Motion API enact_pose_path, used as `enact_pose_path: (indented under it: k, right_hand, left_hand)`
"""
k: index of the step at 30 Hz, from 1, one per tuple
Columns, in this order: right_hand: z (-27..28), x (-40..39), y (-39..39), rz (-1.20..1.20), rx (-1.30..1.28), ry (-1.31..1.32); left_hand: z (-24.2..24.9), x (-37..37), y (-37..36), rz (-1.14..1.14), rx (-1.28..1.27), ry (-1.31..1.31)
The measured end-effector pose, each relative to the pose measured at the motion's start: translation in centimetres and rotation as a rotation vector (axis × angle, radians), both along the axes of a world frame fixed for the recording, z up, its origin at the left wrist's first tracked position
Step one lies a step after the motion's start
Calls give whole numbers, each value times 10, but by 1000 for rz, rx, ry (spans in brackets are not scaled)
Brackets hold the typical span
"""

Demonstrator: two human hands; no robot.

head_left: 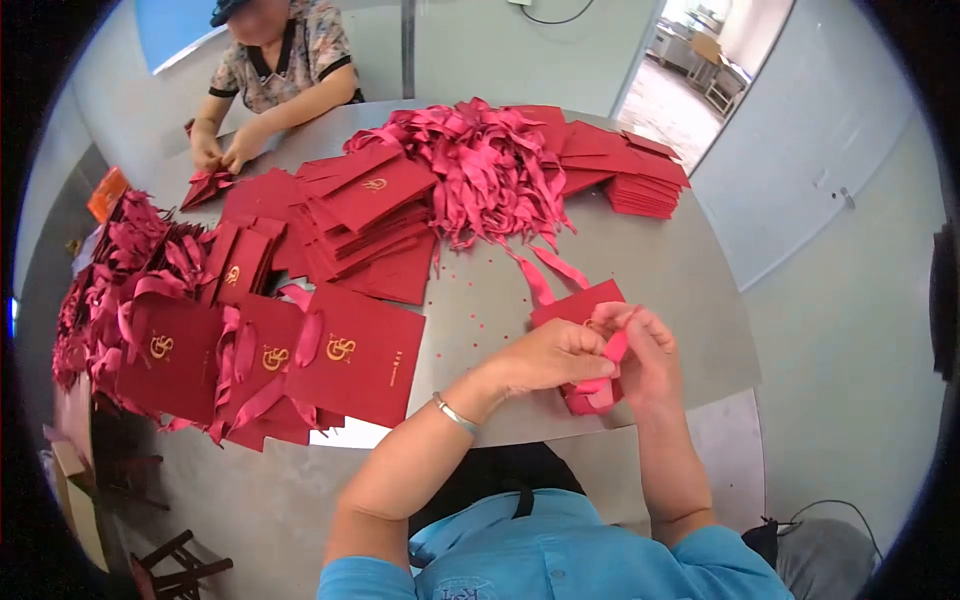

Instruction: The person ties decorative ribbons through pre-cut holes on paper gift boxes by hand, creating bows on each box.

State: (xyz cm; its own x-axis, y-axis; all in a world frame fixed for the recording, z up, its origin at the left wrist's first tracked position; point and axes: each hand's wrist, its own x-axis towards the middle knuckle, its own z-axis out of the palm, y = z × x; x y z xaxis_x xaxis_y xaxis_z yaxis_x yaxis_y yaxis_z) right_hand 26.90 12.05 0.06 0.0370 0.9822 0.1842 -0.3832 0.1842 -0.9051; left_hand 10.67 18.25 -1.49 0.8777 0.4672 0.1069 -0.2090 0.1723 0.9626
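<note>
Over the near right part of the metal table, my left hand (555, 355) pinches a pink ribbon (614, 348) between closed fingers. My right hand (648, 352) is beside it, its fingers closed on the same ribbon. A dark red paper bag (575, 303) lies beneath and behind both hands, partly covered by them. Pink ribbon also shows below my left fingers. Two loose ribbon ends stretch from the ribbon heap (490, 170) toward this bag.
Finished-looking red bags with ribbon handles (355, 350) cover the left of the table (480, 390). Flat red bags (370, 200) and a stack (640, 195) lie farther back. Across the table a person (285, 70) handles a red bag. Stools (180, 565) stand at lower left.
</note>
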Motion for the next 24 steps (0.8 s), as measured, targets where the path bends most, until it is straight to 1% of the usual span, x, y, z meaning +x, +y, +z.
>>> enact_pose_path:
  k: [1,2,3,5,6,7,9,10,12,13,14,15,16,17,18,19,20,21,22,23,24]
  right_hand:
    - [0,0,1,-80,-3,83]
    - [0,5,3,-97,-31,84]
    - [3,9,2,-84,-29,89]
    - [15,18,1,-158,-91,296]
    - [19,29,3,-120,-72,419]
    - [22,41,6,-83,-54,542]
    - [28,63,8,-53,38,514]
    - [29,78,12,-41,39,517]
    - [34,96,17,-144,37,276]
    - [36,94,19,-140,34,276]
    - [40,91,21,-325,-66,-37]
    - [43,86,22,-502,-162,-354]
    - [38,82,22,-496,-160,-353]
    - [27,79,22,-433,-220,-576]
    - [14,76,22,-366,-279,-798]
    - [0,69,21,-360,-279,-795]
    - [-15,60,20,-356,-242,-851]
    - [-26,54,18,-353,-203,-906]
    - [-33,51,16,-348,-202,-902]
    - [-38,48,15,-359,-152,-885]
    - [-42,45,14,-368,-103,-868]
  left_hand:
    - [4,-1,-1,-27,76,68]
    - [4,-2,0,-134,-14,86]
    - [3,-2,0,-121,-13,91]
    - [1,-1,-3,-236,119,112]
    - [-3,0,-4,-252,175,115]
    - [-1,-1,-4,-232,176,123]
    - [10,-4,-6,-369,148,168]
    - [19,-7,-7,-386,126,244]
    - [19,-10,-7,-389,87,265]
    - [19,-10,-8,-403,47,281]
    - [17,-9,-9,-401,44,281]
    - [13,-7,-7,-266,50,251]
    - [8,-4,-5,-128,56,221]
    - [-1,2,0,-120,57,225]
    - [-13,11,5,154,89,130]
    - [-18,15,7,425,121,34]
    - [-23,15,10,428,121,39]
    - [-24,14,14,674,602,223]
    - [-25,12,16,902,1091,413]
    - [-29,14,15,905,1093,420]
    - [-32,18,12,903,1102,363]
